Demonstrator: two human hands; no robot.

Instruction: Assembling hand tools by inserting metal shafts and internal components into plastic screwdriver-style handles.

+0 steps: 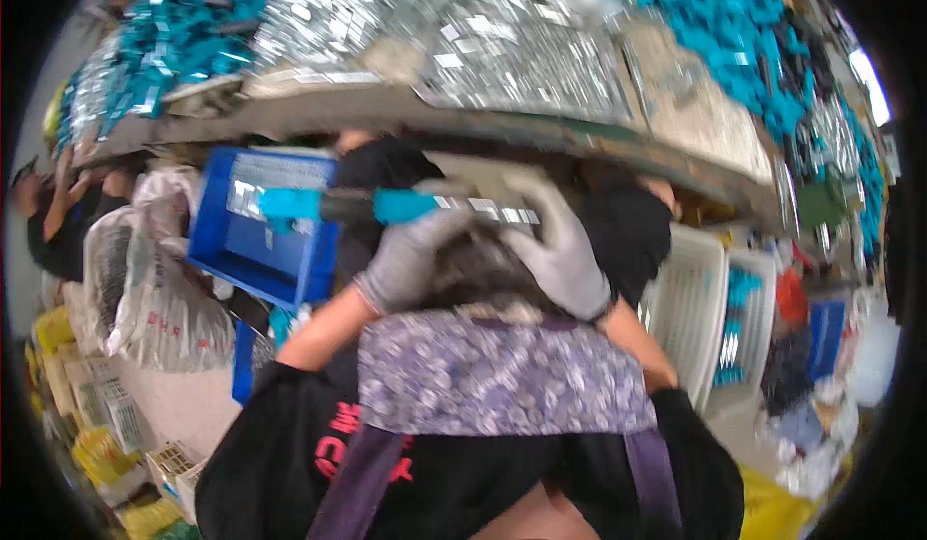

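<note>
Head view: your gloved left hand (410, 255) and right hand (560, 250) are closed on a turquoise-handled tool (386, 207), probably a blade, dead centre. A blue crate (261, 250) sits at nine o'clock, white baskets (690, 308) at three, and the heaped worktop (502, 67) fills twelve.

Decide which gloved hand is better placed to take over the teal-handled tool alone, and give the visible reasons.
Probably the left. The left hand has its fingers curled right beside the teal grip of the teal-handled tool. The right hand covers only the thin metal strip at the far end.
</note>
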